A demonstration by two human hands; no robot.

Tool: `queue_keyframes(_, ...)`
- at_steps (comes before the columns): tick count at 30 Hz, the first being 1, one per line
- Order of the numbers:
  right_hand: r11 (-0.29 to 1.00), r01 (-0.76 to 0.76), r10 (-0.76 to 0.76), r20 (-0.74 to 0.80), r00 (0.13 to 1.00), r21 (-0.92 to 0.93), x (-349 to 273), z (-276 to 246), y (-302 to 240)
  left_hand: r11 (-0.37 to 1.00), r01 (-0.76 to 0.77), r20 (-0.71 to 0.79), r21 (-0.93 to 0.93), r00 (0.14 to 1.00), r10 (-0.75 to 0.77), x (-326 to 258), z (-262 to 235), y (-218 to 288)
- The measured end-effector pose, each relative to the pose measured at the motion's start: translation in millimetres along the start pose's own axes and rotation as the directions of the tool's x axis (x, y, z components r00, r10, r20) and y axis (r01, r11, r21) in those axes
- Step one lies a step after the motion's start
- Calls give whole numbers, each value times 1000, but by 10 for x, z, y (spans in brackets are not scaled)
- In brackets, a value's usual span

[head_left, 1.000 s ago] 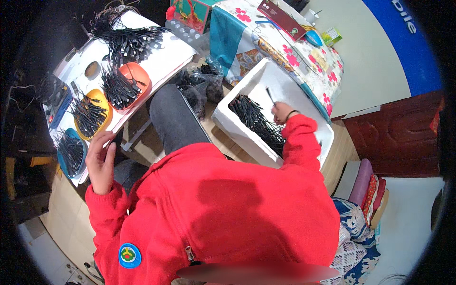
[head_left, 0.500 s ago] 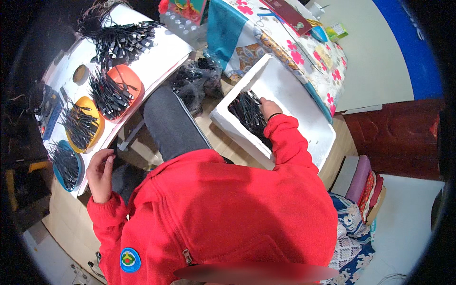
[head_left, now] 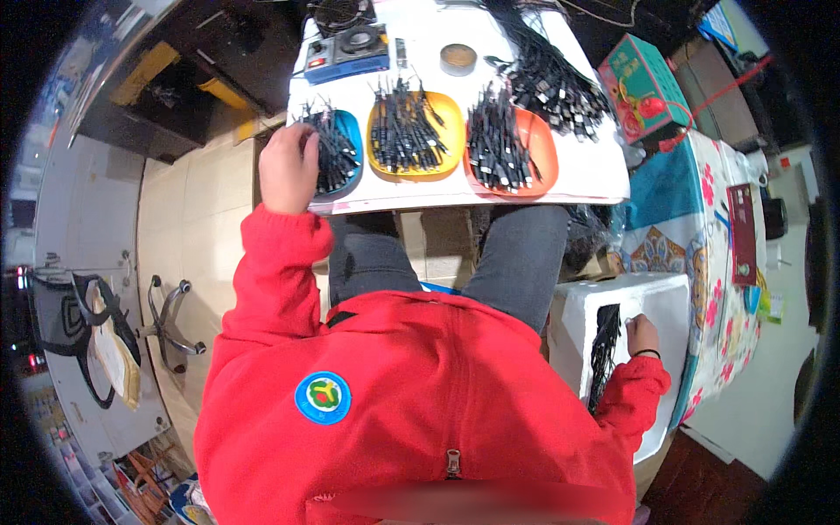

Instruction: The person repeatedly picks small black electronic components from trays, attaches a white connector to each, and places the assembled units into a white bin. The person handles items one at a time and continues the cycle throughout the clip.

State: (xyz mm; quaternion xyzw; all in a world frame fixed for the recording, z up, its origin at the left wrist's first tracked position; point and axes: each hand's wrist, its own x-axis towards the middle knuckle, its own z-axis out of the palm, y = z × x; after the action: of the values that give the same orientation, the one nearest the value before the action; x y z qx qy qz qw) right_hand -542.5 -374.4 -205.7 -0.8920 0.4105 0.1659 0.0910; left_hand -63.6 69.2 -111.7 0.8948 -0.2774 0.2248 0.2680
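Note:
My left hand (head_left: 290, 168) is at the outer edge of a blue tray (head_left: 353, 131) at the table's front left. Its fingers are loosely bent, the thumb apart, and nothing shows in them. Black cables (head_left: 335, 159) with small plugs fill that tray. Down at the right, my right hand (head_left: 644, 336) is inside a white foam box (head_left: 678, 302), beside a bundle of long black cables (head_left: 604, 354). Its fingers are drawn together; whatever they hold is too small to make out.
More black cables lie in a yellow tray (head_left: 457, 144) and an orange tray (head_left: 544, 157). A loose cable heap (head_left: 560, 92), a round tin (head_left: 458, 59) and a small device with a dial (head_left: 354, 48) share the table. A flowered cloth (head_left: 713, 289) hangs beyond the foam box.
The view has swung left, bringing the table to the front and the foam box to the lower right. My left hand has come up to the blue tray; my right hand stays in the box.

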Motion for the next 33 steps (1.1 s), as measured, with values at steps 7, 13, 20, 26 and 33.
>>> queue_keyframes(7, 679, 685, -583, -374, 721, 263, -121, -1074, -2491, 920, 162, 89, 357, 974, -206, 101, 320, -191)
queue_keyframes(13, 652, 721, -606, -409, 682, 235, 435, -1194, -4329, 928, 324, 99, 183, 933, -345, 128, 298, -287)
queue_keyframes(20, 831, 547, -488, -343, 803, 99, 651, -1061, -4922, 918, 397, -1, -15, 918, -397, 107, 217, -320)
queue_keyframes(26, 824, 560, -520, -278, 808, 89, 719, -1042, -4887, 943, 331, 93, 23, 939, -331, 63, 245, -289)
queue_keyframes(33, 771, 605, -554, -258, 792, 198, 758, -1152, -4766, 934, 353, 82, -51, 934, -348, 68, 221, -336)
